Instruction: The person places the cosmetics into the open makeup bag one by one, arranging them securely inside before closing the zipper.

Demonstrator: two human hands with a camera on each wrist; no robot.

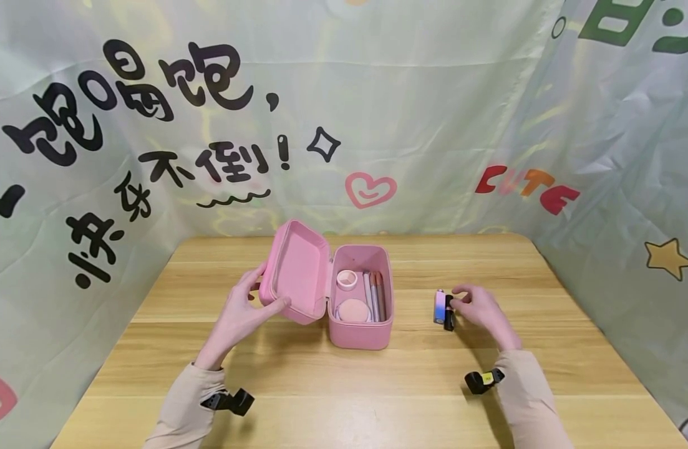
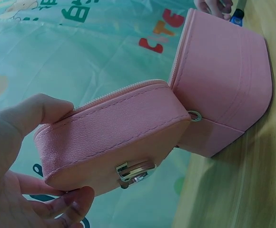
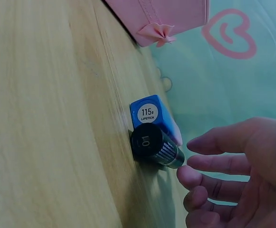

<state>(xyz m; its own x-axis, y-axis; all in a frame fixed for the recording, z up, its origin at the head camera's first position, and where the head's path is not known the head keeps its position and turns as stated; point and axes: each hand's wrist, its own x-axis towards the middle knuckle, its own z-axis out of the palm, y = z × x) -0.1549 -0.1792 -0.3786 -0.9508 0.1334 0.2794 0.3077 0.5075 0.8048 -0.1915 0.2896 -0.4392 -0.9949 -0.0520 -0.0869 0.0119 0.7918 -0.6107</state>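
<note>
A pink cosmetic case (image 1: 362, 337) stands on the table with its lid (image 1: 301, 268) swung out to the left. My left hand (image 1: 245, 312) holds that lid, the thumb over its zippered rim and the fingers underneath, as the left wrist view shows. Inside the case are several slim pens (image 1: 374, 296), a small round jar (image 1: 347, 280) and a round compact (image 1: 353, 310). To the right lie a black tube (image 3: 152, 142) and a blue-and-pink lipstick (image 3: 150, 111), side by side. My right hand (image 1: 479, 308) is at the black tube, its fingertips close to the tube's far end.
A wooden table (image 1: 366, 399) carries everything. Behind it and along its sides hangs a printed cloth (image 1: 433, 125). The case's front bears a pink bow (image 3: 158, 33), and a metal clasp (image 2: 135, 172) sits on the lid's outer face.
</note>
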